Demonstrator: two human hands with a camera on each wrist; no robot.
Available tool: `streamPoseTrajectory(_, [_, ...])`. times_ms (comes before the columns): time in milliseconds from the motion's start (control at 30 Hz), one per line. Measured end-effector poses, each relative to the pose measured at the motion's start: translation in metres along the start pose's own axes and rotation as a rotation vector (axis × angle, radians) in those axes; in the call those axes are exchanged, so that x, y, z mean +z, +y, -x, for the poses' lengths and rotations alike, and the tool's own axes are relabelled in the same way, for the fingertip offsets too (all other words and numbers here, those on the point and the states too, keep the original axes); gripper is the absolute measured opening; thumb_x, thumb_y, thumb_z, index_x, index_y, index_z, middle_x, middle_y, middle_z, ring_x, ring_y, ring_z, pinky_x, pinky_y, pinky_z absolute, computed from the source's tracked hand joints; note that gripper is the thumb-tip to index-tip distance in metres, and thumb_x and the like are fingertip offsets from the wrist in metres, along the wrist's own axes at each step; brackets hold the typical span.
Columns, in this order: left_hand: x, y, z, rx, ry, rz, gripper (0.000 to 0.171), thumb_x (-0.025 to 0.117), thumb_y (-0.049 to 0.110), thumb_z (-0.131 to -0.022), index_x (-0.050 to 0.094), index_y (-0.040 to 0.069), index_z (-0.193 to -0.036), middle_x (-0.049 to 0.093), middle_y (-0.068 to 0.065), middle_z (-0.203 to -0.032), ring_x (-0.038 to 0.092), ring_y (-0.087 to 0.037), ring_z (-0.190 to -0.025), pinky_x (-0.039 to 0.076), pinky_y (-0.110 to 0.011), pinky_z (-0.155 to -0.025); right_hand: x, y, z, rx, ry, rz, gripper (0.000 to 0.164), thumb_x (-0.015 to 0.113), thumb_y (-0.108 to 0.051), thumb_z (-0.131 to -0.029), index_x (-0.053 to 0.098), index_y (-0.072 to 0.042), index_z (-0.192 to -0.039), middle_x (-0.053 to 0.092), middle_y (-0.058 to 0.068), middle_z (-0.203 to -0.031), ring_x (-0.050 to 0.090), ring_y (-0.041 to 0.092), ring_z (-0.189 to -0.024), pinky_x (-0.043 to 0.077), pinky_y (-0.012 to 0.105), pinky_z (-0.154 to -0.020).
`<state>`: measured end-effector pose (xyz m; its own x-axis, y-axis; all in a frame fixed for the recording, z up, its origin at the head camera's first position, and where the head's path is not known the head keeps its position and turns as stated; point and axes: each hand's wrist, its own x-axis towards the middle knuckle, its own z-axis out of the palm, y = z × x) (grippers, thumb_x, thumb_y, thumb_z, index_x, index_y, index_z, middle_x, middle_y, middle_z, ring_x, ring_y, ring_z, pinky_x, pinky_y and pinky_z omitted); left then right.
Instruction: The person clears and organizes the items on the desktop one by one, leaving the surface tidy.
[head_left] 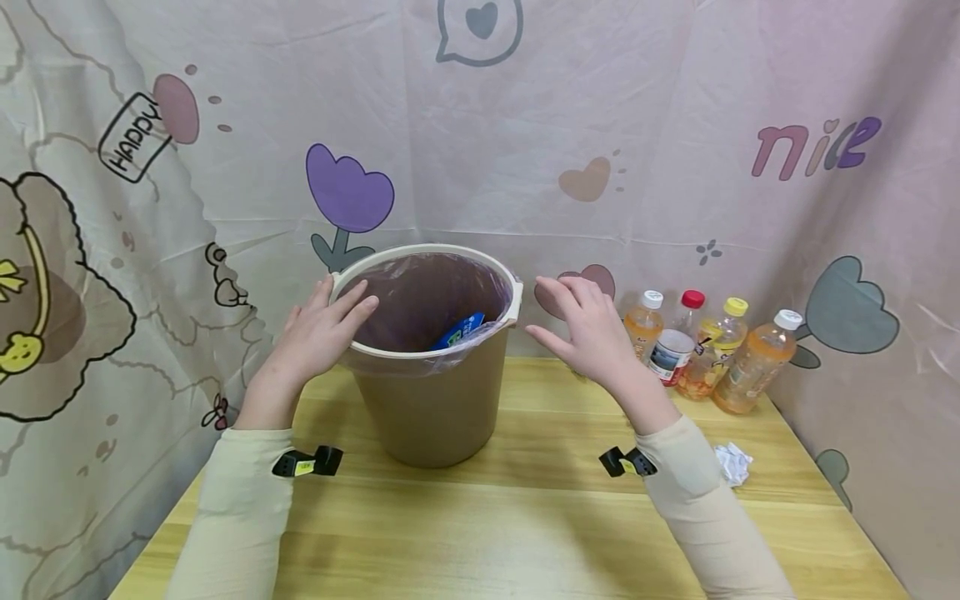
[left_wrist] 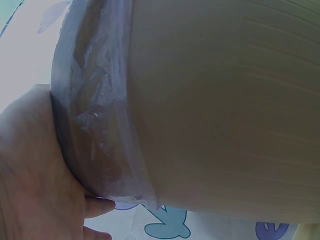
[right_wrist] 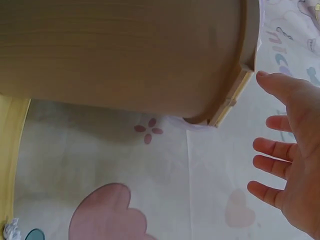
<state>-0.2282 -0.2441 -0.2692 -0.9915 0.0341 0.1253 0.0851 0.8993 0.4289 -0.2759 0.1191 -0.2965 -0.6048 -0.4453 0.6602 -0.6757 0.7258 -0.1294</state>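
A brown trash bin [head_left: 431,412] with a cream rim stands on the table, a clear plastic liner [left_wrist: 102,110] folded over its edge. Inside it lies a blue packet [head_left: 460,331]. At the bin's left rim, my left hand [head_left: 318,329] rests with its fingers extended over the edge; the left wrist view has the palm side right at the rim. My right hand [head_left: 588,329] is raised just right of the bin, fingers spread and relaxed, with nothing in it. A gap shows between its thumb and the rim's handle piece [right_wrist: 232,97] in the right wrist view.
Several capped bottles [head_left: 742,371] with orange labels or contents stand at the table's back right, beyond my right hand. A crumpled white paper ball [head_left: 732,464] lies beside my right sleeve. A printed curtain [head_left: 645,100] hangs behind and along the sides of the wooden table [head_left: 450,533].
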Motion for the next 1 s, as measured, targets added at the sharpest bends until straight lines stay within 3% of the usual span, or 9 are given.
streamPoseTrajectory(733, [0.001, 0.000, -0.001, 0.001, -0.001, 0.009, 0.078, 0.017, 0.070, -0.097, 0.022, 0.020, -0.156, -0.009, -0.020, -0.163, -0.008, -0.042, -0.151, -0.004, -0.070, -0.115, 0.005, 0.038, 0.081, 0.111, -0.066, 0.076, 0.067, 0.076, -0.040, -0.081, 0.053, -0.012, -0.137, 0.056, 0.016, -0.125, 0.051, 0.034, -0.118, 0.044, 0.057, -0.092])
streamPoseTrajectory(1000, [0.001, -0.001, 0.000, 0.003, 0.003, 0.018, 0.078, 0.017, 0.070, -0.096, 0.022, 0.020, -0.156, -0.009, -0.019, -0.163, -0.008, -0.042, -0.151, -0.005, -0.071, -0.114, 0.007, 0.053, 0.112, 0.215, -0.054, 0.053, 0.066, 0.078, -0.038, -0.080, 0.053, -0.013, -0.136, 0.056, 0.019, -0.126, 0.051, 0.039, -0.117, 0.042, 0.062, -0.094])
